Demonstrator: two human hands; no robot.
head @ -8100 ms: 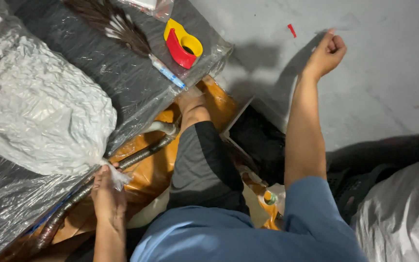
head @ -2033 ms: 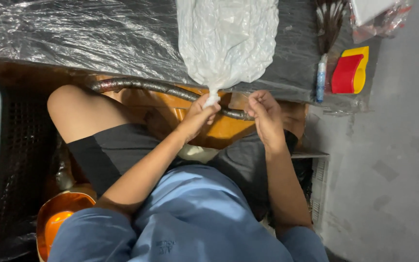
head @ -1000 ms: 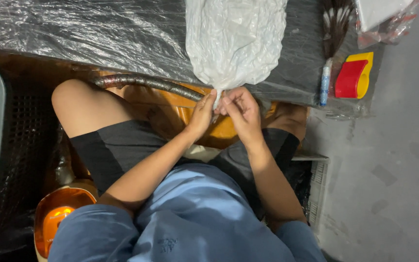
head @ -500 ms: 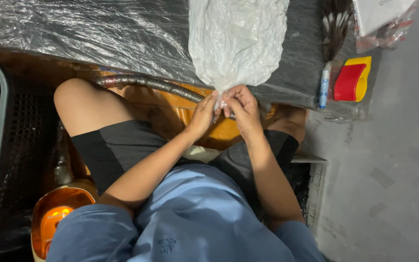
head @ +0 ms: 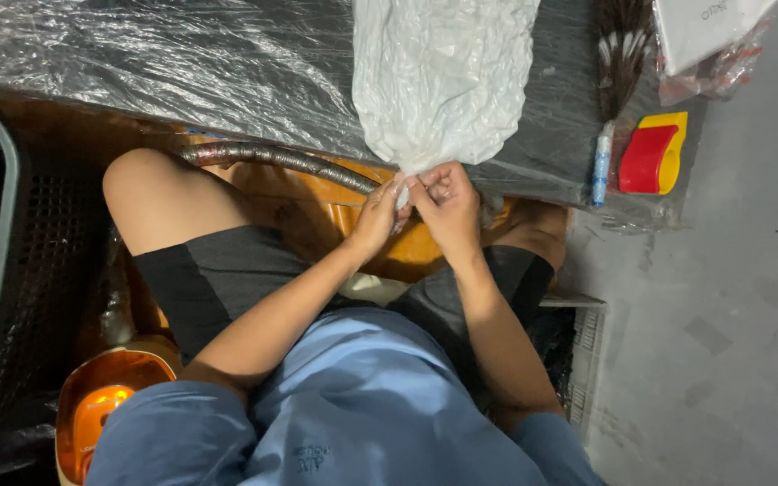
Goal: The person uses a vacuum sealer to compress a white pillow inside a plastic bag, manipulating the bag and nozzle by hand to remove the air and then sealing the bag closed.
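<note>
Since 2 seconds ago the right hand (head: 450, 205) has closed in beside the left hand (head: 378, 216); both now pinch the gathered neck of the white plastic bag (head: 443, 76). The bag lies on the plastic-covered table (head: 182, 72), its length running straight away from the fingers.

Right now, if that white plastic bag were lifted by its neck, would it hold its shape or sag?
Probably sag: the white plastic bag is thin, crinkled film, so it looks floppy. It seems light for its size, puffed rather than packed tight. The left hand and right hand pinch its gathered neck, which suggests the film bunches easily; it may be a little slippery.
</note>
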